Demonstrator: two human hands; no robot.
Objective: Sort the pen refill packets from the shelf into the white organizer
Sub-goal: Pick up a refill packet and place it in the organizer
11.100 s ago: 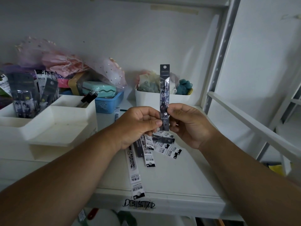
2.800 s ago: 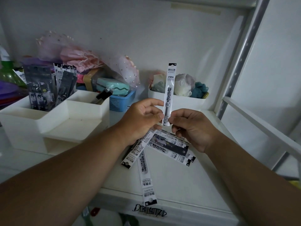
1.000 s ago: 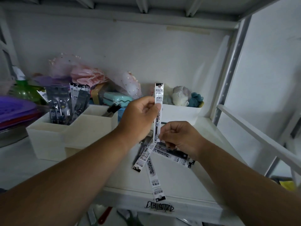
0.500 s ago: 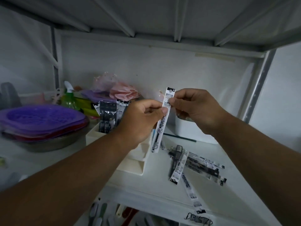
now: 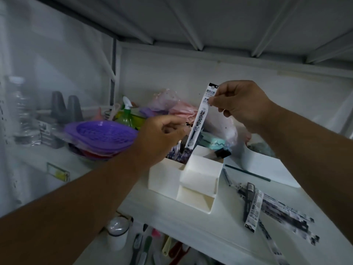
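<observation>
The white refill packet (image 5: 201,117) is long and thin, and it stands almost straight up, leaning a little so its top tips to the right. Its black top end points up at the shelf roof and its bottom end points down into the back part of the white organizer (image 5: 191,176). The right hand (image 5: 238,104) pinches the packet near the top, with thumb and fingers closed on it. The left hand (image 5: 160,136) is just beside the packet's lower half with its fingers curled, but it is hard to see if they touch the packet or hold anything. The bottom tip of the packet is hidden behind the organizer's wall, next to some dark packets (image 5: 177,153) that already stand in there and are partly covered by the left hand. The organizer sits on the white shelf (image 5: 219,228). More loose packets (image 5: 267,207) lie flat on the shelf to the right, blurry and hard to read, and one runs off past the front edge. A purple basket (image 5: 101,134) sits to the left, and a white tub (image 5: 267,171) sits to the right behind the right arm.
</observation>
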